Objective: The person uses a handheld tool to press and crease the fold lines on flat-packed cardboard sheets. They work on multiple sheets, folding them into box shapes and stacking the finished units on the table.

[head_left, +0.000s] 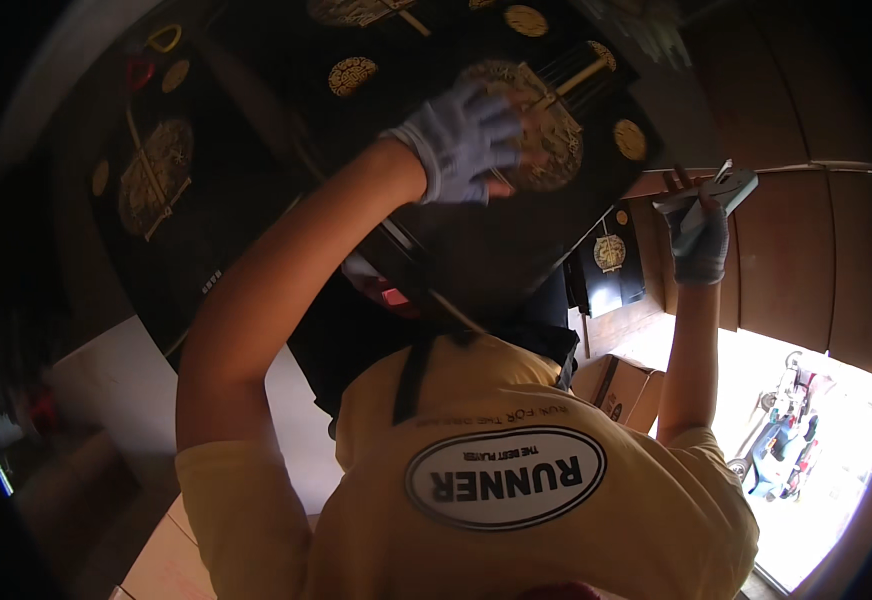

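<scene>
My left hand (456,150), in a pale grey glove with bare fingertips, is spread over a large black box or panel (466,245) with gold medallion patterns. Its fingers are stretched apart and slightly blurred, with nothing held in them; they seem to lie on the surface. Raised on the right side is my right hand (701,245), gloved the same way and closed around a pale grey, block-shaped hand tool (731,188). A thin piece juts from the tool's top, but its exact kind is unclear.
More black, gold-patterned boxes (151,240) stand at the left, and a smaller one (608,265) is beneath my right hand. Brown cartons (781,260) line the right side. A taped carton (621,390) sits low near a bright opening, with a motorbike (781,450) outside.
</scene>
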Tool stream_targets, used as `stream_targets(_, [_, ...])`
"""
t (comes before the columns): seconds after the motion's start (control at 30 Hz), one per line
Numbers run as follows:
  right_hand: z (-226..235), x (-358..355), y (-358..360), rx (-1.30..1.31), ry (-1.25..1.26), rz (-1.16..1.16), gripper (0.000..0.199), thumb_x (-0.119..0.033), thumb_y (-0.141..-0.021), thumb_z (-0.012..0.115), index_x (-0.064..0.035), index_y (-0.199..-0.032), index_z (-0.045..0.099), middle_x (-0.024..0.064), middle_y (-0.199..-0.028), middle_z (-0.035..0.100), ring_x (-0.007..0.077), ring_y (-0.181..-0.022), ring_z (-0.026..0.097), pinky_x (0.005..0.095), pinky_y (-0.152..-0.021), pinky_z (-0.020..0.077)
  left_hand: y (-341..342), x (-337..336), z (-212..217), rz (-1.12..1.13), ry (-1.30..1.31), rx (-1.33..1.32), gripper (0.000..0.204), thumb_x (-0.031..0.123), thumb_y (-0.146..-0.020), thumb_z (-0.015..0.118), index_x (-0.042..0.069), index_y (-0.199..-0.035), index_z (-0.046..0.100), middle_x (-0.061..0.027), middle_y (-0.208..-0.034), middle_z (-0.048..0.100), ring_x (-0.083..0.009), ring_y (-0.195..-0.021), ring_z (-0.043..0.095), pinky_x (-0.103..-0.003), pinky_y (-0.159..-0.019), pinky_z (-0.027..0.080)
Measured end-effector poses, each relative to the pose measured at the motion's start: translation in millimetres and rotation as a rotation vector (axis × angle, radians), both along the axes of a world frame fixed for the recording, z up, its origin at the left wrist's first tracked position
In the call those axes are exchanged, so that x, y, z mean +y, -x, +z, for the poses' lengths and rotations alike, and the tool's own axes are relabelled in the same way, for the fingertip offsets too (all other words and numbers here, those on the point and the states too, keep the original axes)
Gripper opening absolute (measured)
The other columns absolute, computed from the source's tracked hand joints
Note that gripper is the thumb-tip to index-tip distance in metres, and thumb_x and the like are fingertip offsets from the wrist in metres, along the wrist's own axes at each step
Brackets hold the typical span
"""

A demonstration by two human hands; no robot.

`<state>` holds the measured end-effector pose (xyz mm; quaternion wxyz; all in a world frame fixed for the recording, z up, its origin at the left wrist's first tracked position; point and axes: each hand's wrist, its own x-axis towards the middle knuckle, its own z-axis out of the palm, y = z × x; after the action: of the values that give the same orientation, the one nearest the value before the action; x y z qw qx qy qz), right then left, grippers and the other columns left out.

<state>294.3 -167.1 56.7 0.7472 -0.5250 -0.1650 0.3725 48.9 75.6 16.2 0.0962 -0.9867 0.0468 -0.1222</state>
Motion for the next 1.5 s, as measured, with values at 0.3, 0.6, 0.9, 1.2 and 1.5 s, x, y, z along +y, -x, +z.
stream_targets(0.3, [-65,-46,75,-0.225,0.226,0.192,0.033,-0.008,-0.074,0.058,-0.0003,-0.106,0.051,0.0090,-0.085,0.057,0.0182,-0.075,0.056,0.0279,-0.066,0.0454,-32,29,-26,0.899,0.131,-0.131,0.064,0.067,-0.083,0.034,0.032,-0.137,0.034,-0.0016,-0.146,0.027,-0.0298,-0.135,0.018,-0.060,-0.104,0.016])
stream_targets(0.6, [-84,-36,129,-0.048,0.412,0.311,0.030,-0.008,-0.076,0.058,-0.0001,-0.104,0.053,0.0057,-0.088,0.057,0.0125,-0.075,0.054,0.0237,-0.065,0.0442,-32,18,-26,0.995,0.108,-0.112,0.065,0.069,-0.084,0.028,0.033,-0.138,0.032,-0.0013,-0.146,0.027,-0.0319,-0.135,0.019,-0.059,-0.105,0.017])
stream_targets(0.9, [-84,-19,115,-0.118,0.626,0.392,0.016,-0.015,-0.078,0.066,-0.0013,-0.078,0.057,0.0024,-0.054,0.053,0.0128,-0.046,0.051,0.0275,-0.042,0.0382,-33,5,-13,1.056,0.106,-0.035,0.066,0.068,-0.084,0.031,0.027,-0.135,0.038,-0.0057,-0.138,0.035,-0.0302,-0.130,0.027,-0.058,-0.101,0.023])
stream_targets(1.2, [-56,-19,26,-0.118,0.712,0.494,0.024,-0.026,-0.082,0.062,-0.0054,-0.078,0.051,0.0013,-0.054,0.042,0.0099,-0.043,0.044,0.0252,-0.041,0.0392,-47,6,-33,0.673,0.079,-0.381,0.061,0.063,-0.085,0.037,0.024,-0.132,0.041,-0.0045,-0.134,0.042,-0.0261,-0.127,0.034,-0.050,-0.104,0.023])
stream_targets(1.5, [-78,-40,51,0.011,0.305,0.660,0.026,-0.021,-0.081,0.064,-0.0037,-0.098,0.055,0.0062,-0.086,0.057,0.0165,-0.081,0.057,0.0312,-0.070,0.0477,-43,-10,-4,0.763,0.299,-0.200,0.067,0.059,-0.085,0.040,0.012,-0.133,0.041,-0.0096,-0.142,0.033,-0.0247,-0.133,0.026,-0.048,-0.108,0.015])
